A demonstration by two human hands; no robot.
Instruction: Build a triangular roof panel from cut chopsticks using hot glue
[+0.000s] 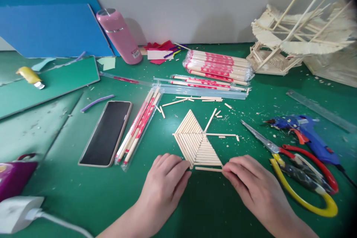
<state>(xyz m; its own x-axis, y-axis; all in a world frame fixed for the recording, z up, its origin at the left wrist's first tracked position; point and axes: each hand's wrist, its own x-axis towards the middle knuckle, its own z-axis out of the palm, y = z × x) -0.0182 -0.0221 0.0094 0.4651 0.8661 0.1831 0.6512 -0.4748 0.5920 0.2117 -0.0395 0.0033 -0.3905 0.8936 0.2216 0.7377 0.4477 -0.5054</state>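
Head view: both hands, left (164, 184) and right (252, 184), pinch a loose stick (208, 169) against the stick panel (196, 143); scissors (295, 167) and glue gun (306, 134) lie just right.

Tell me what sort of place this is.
Likely a hobby craft desk: a green cutting mat strewn with wooden sticks, a blue glue gun beside scissors, and a finished stick model at the back. Both hands rest at a flat stick panel.

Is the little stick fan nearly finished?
Partly. Three wedges of the stick panel look laid. The left hand and right hand are setting a loose stick along its bottom edge. Cut sticks and wrapped chopsticks lie unused, so more seems left.
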